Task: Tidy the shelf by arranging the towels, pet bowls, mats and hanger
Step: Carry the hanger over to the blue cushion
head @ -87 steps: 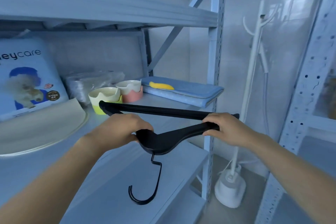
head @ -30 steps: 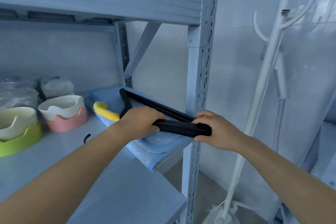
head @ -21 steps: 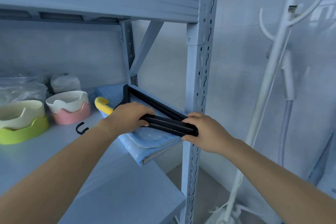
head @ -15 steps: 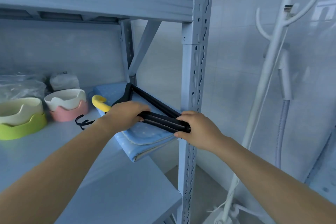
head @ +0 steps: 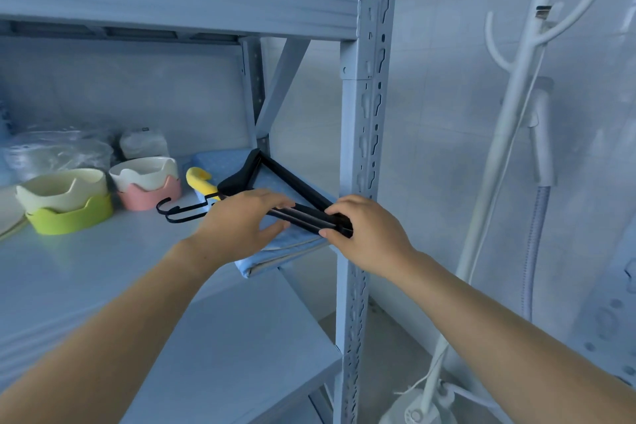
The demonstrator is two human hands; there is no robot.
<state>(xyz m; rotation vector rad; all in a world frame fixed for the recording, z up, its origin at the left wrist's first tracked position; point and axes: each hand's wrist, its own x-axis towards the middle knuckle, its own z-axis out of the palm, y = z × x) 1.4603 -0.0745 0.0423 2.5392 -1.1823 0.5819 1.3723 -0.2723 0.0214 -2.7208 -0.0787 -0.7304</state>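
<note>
Head view: the black hanger (head: pixel 292 181) lies flat on the folded blue towel (head: pixel 225 162) at the shelf's (head: pixel 86 268) right end. The right hand (head: pixel 368 234) curls its fingers round the hanger's near corner, and the left hand (head: pixel 237 220) rests nearly straight fingers across it.

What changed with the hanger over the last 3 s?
The hanger went from held in the air in front of the shelf, hook hanging down, to laid on the blue towel, hook pointing left toward the pet bowls. The left hand has straightened its fingers over it, loosening its grip. The right hand still grips the near end. Towel and bowls stayed put.
</note>
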